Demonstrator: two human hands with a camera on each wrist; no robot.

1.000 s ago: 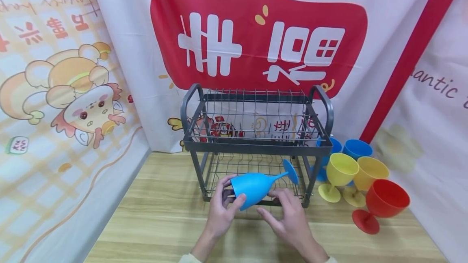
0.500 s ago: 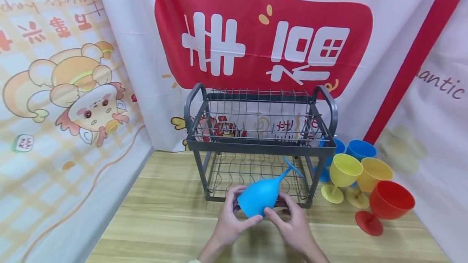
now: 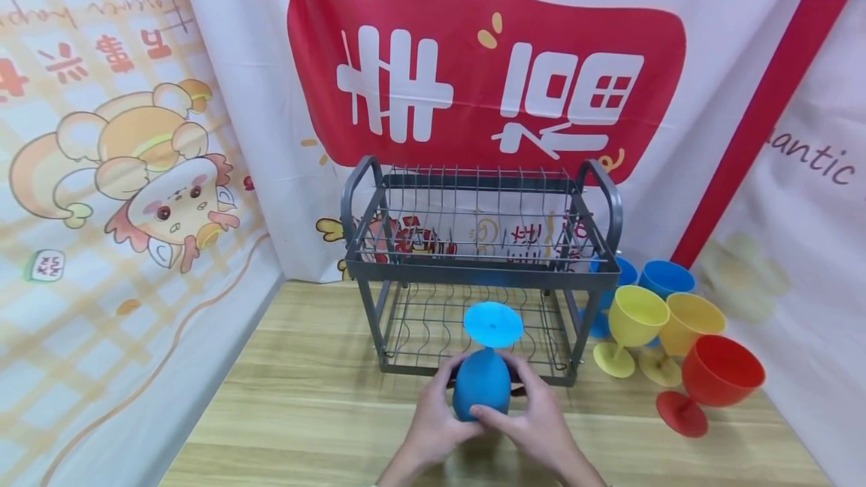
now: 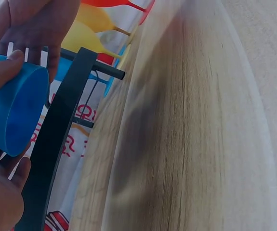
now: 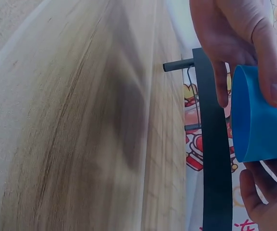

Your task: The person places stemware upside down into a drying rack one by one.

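Observation:
A blue plastic goblet (image 3: 482,385) is held upside down between both hands in the head view, its round foot (image 3: 493,325) up and tilted forward. My left hand (image 3: 433,413) grips the bowl from the left. On the other side my right hand (image 3: 539,415) holds it, thumb across the near side by the rim. In the left wrist view the open mouth of the goblet (image 4: 26,108) shows hollow, above the table. The right wrist view shows a thumb lying on the bowl (image 5: 273,130). Some fingertips are hidden behind the goblet.
A dark two-tier dish rack (image 3: 483,273) stands just beyond the hands. To its right are blue goblets (image 3: 666,277), yellow goblets (image 3: 636,314) and a red goblet (image 3: 721,370). Printed cloth (image 3: 223,81) hangs behind and at the sides of the wooden table (image 3: 284,397).
The goblet has turned from lying sideways, foot to the right, to foot up and away. My right hand, apart from it at first, has come onto the bowl.

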